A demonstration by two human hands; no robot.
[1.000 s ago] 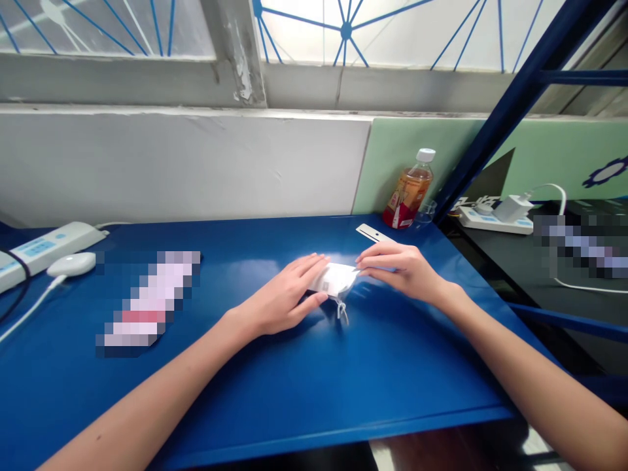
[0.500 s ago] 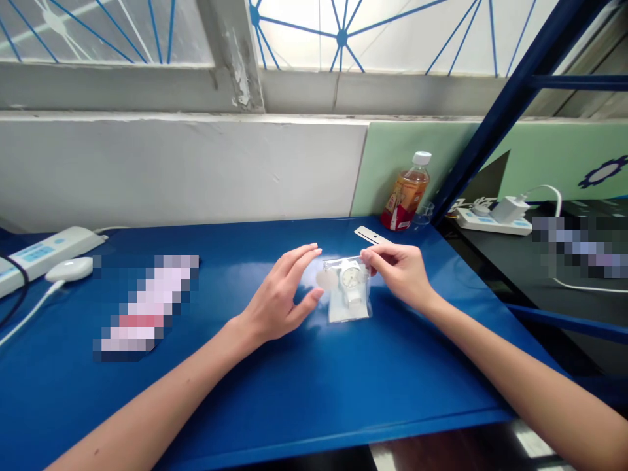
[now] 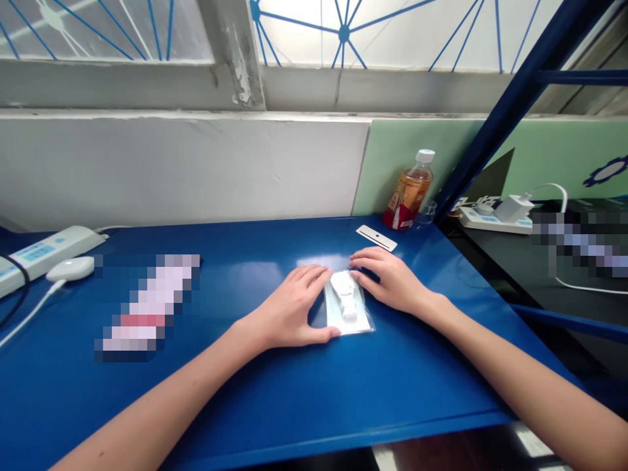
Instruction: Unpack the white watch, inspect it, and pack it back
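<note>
1. Blue table (image 3: 275, 392) under a taped-up window. It looks like glossy painted metal to me, with light bouncing off the top.
2. Clear bag (image 3: 360, 320) lies flat mid-table between the two hands, with a white watch (image 3: 343, 291) inside.
3. Left hand (image 3: 292, 307) lies flat and spread, palm down, with the thumb against the bag's near left corner. Right hand (image 3: 390, 281) is flat too, fingertips on the bag's far right edge. Neither is pinching anything.
4. What could go wrong, I reckon: that's slick film on a slick top. Push sideways rather than down and the bag could skate out from under the palms.
5. The watch is a hard, rounded lump in thin floppy plastic. It could slide about inside, or the film could crease or split over the case if someone leans on it.
6. Bottle (image 3: 411, 193) stands at the far right corner, well apart. It's tall and narrow, with amber drink, a red label and a white cap. A wide sweep of the right arm might tip it.
7. White strip (image 3: 376, 237) lies just beyond the right hand. It's thin, flat and stiff-looking, so easy to flick off the table.
</note>
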